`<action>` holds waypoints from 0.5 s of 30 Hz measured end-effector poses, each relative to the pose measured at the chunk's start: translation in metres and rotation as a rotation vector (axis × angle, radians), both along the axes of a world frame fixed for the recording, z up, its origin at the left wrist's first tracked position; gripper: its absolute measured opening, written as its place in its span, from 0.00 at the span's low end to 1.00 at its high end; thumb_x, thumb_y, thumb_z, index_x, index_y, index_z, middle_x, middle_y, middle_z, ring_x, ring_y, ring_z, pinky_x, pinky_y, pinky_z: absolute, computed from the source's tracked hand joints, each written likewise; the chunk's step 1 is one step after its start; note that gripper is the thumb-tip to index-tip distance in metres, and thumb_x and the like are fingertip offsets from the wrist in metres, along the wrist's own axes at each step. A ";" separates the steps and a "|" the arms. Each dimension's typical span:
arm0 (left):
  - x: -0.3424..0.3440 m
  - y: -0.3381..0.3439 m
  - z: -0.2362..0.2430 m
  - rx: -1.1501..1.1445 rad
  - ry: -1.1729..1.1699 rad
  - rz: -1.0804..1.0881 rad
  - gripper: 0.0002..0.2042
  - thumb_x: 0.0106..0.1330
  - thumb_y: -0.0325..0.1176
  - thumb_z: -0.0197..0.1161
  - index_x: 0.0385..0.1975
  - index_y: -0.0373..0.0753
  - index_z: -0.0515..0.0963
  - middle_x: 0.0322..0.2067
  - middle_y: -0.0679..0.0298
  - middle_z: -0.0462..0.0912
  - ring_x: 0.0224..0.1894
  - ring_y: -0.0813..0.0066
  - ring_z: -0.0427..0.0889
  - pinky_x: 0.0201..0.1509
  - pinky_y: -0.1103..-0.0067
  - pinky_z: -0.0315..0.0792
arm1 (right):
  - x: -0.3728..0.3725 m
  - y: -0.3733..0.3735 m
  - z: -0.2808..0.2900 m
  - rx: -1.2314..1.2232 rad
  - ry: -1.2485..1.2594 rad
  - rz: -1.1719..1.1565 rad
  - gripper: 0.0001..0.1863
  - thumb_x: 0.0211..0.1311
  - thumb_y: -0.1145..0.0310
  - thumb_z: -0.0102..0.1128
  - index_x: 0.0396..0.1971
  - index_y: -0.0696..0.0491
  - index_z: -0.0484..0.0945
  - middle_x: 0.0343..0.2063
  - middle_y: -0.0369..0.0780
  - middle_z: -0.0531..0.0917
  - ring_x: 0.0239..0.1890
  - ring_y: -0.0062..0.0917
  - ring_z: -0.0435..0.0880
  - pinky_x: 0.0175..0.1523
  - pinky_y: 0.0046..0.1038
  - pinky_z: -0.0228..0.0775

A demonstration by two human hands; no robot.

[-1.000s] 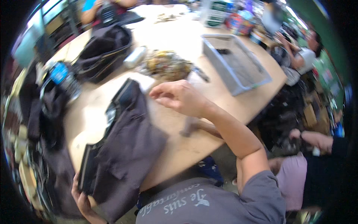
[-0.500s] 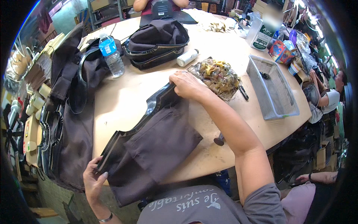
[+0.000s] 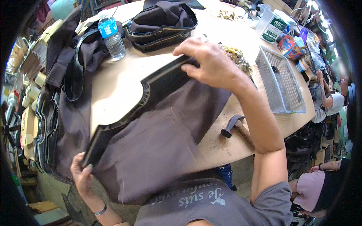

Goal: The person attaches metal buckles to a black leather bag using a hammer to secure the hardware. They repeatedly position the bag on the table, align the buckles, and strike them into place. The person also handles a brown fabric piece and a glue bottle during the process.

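A dark brown fabric panel [image 3: 151, 143] with a stiff black edge strip, notched by a curved dip, is stretched between my hands. Thin pale lines mark its face. My left hand [image 3: 81, 173] pinches the strip's lower-left end beyond the table's near edge. At the upper-right end my right hand [image 3: 211, 62] grips the strip between thumb and fingers, slightly blurred. The panel's lower part hangs toward my lap. Beneath my right forearm lies a hammer [image 3: 228, 130], its handle partly hidden by the arm. Behind my right hand a heap of yellowish scraps [image 3: 235, 56] is partly covered.
A folded brown fabric bundle [image 3: 162, 22] and a water bottle [image 3: 111, 39] stand at the back left. More brown fabric [image 3: 73, 124] drapes over the left edge. To the right are a grey mesh basket [image 3: 281, 81], a white jug [image 3: 269, 28] and other people.
The panel has been turned and spread; a wider lined face shows where a folded flap showed before. My hands have moved farther apart. More of the hammer is visible, and the view has shifted.
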State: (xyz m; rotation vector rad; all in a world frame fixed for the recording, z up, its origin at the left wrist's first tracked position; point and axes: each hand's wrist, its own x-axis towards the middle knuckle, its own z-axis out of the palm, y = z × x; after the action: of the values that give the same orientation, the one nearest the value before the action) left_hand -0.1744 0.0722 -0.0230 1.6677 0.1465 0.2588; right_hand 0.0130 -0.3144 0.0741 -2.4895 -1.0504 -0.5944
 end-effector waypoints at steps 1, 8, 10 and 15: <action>0.001 -0.004 -0.003 0.063 0.088 -0.045 0.14 0.43 0.24 0.59 0.33 0.33 0.70 0.33 0.68 0.70 0.31 0.84 0.68 0.35 0.88 0.63 | 0.002 0.000 -0.018 -0.005 0.047 -0.016 0.16 0.47 0.74 0.56 0.40 0.55 0.72 0.39 0.44 0.75 0.44 0.33 0.73 0.51 0.30 0.63; -0.001 -0.009 0.006 0.113 0.308 -0.148 0.10 0.48 0.23 0.60 0.32 0.33 0.71 0.26 0.72 0.70 0.24 0.89 0.66 0.26 0.91 0.61 | -0.055 -0.016 -0.084 -0.190 0.309 0.190 0.16 0.45 0.75 0.55 0.38 0.55 0.72 0.41 0.45 0.73 0.47 0.36 0.70 0.50 0.33 0.63; -0.002 0.000 0.007 0.164 0.374 -0.164 0.10 0.48 0.23 0.60 0.31 0.34 0.71 0.26 0.72 0.70 0.24 0.88 0.67 0.27 0.91 0.61 | -0.061 -0.025 -0.087 -0.118 0.268 0.143 0.13 0.44 0.75 0.56 0.35 0.55 0.73 0.37 0.44 0.75 0.42 0.35 0.74 0.48 0.32 0.66; -0.006 -0.001 0.026 0.241 0.372 -0.125 0.10 0.48 0.22 0.59 0.31 0.34 0.70 0.31 0.67 0.72 0.28 0.86 0.68 0.31 0.89 0.64 | -0.071 -0.080 -0.051 0.358 0.092 -0.135 0.12 0.45 0.78 0.55 0.34 0.57 0.75 0.34 0.43 0.79 0.37 0.30 0.78 0.43 0.27 0.69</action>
State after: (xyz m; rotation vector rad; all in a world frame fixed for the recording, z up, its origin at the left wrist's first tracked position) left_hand -0.1809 0.0715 0.0028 1.9448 0.2972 -0.1369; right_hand -0.0583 -0.3946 0.0229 -2.2579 -0.6770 -0.6381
